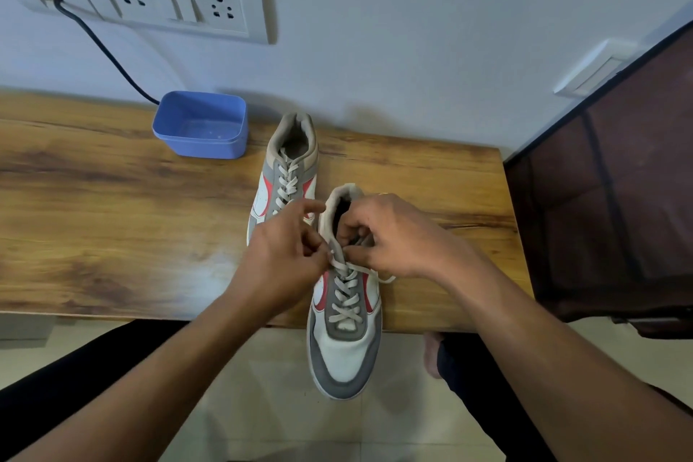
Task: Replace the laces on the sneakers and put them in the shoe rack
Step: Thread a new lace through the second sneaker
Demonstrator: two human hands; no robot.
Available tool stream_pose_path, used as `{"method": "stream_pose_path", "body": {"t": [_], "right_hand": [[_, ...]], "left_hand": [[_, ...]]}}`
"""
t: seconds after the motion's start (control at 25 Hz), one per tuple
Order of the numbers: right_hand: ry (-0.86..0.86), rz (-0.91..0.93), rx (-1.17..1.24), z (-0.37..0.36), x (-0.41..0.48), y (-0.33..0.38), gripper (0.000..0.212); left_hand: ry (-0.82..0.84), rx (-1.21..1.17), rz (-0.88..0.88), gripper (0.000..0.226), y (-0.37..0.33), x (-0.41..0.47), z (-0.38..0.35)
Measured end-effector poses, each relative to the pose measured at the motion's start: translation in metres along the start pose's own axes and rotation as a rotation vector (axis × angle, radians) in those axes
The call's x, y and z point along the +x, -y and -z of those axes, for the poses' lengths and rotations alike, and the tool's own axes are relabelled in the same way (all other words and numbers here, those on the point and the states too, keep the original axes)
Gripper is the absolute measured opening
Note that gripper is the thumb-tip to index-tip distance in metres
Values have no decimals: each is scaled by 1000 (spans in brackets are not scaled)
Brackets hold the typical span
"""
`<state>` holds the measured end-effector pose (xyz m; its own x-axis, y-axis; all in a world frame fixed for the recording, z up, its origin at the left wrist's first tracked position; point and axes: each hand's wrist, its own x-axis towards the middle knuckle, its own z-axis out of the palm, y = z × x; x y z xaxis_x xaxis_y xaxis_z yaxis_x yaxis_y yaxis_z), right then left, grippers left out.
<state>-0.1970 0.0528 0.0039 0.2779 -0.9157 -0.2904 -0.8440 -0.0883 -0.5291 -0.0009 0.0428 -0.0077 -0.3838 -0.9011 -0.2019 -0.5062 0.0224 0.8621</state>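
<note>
Two grey, white and red sneakers lie on a wooden table (112,199). The near sneaker (343,349) hangs with its toe over the table's front edge, its white lace (347,296) crossed up through the eyelets. My left hand (285,255) pinches one lace end at the top left eyelets. My right hand (390,236) grips the other lace end at the top right, by the tongue, and a loose bit of lace trails out to the right. The far sneaker (288,169) lies laced behind my left hand, heel toward the wall.
A blue plastic tub (200,127) sits at the back of the table near the wall. A black cable (108,52) runs down from a socket panel (168,0). A dark fabric-sided rack (618,199) stands at the right of the table. My legs and a foot are below.
</note>
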Motion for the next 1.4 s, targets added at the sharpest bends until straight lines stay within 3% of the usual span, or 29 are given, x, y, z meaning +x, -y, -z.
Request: {"method": "stream_pose_path", "body": {"t": [0.08, 0.16, 0.4, 0.6, 0.72, 0.96, 1.2, 1.32, 1.4], "right_hand": [[9, 43, 1, -1, -1, 0, 7], [28, 36, 44, 0, -3, 1, 3], [0, -48, 196, -1, -1, 0, 26], [-42, -81, 230, -4, -2, 5, 14], [-115, -66, 288, -5, -2, 4, 7], [-96, -60, 225, -3, 0, 0, 12], [-44, -54, 240, -6, 0, 2, 14], [-57, -82, 293, -9, 0, 4, 20], [-58, -97, 308, -8, 1, 6, 27]], "left_hand": [[111, -394, 327, 55, -3, 4, 5], [131, -522, 389, 56, -1, 4, 7], [76, -318, 242, 52, 0, -1, 2], [5, 164, -171, 24, 8, 2, 8], [-18, 71, -134, 19, 8, 2, 10], [-38, 68, -81, 53, 11, -2, 3], [77, -467, 227, 55, 8, 5, 3], [58, -414, 224, 49, 9, 3, -2], [18, -302, 134, 48, 12, 1, -4]]}}
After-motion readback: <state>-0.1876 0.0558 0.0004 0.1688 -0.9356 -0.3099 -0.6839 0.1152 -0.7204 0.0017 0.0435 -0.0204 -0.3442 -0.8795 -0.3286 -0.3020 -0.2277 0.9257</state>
